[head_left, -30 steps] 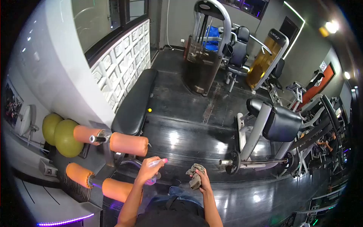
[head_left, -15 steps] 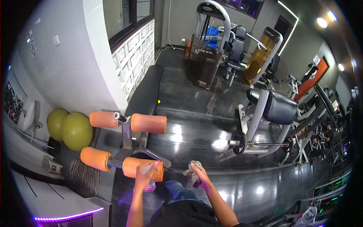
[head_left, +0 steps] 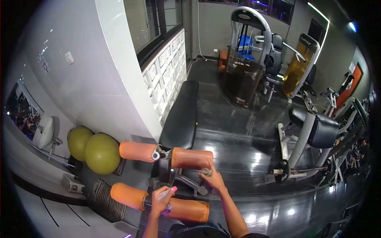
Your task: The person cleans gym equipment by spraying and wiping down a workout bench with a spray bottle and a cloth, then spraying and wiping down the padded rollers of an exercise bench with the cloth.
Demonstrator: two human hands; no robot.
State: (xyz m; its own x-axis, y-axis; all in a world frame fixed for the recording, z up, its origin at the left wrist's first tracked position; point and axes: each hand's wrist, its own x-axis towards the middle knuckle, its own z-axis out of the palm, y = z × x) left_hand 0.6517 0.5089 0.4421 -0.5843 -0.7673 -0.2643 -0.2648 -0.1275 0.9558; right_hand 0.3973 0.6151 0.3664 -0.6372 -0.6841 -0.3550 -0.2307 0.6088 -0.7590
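Observation:
My left hand (head_left: 160,201) is closed round a clear spray bottle (head_left: 163,194) with a pink nozzle tip, just above the lower orange foam roller (head_left: 186,210). My right hand (head_left: 214,179) holds a crumpled grey-brown cloth (head_left: 206,172), mostly hidden by the fingers, close to the right end of the upper orange roller (head_left: 192,158). Whether the cloth touches that roller I cannot tell. The rollers belong to a machine with a long black padded bench (head_left: 180,115).
Two green exercise balls (head_left: 102,153) rest at the left beside a striped mat (head_left: 109,200). A plate-loaded machine (head_left: 303,139) stands at the right. A weight-stack machine (head_left: 244,63) is further back. A white wall column (head_left: 127,79) rises behind the balls.
The view has shifted, and the bench and rollers now lie further right in it. My right hand has moved with the cloth up to the upper roller. My left hand still holds the bottle.

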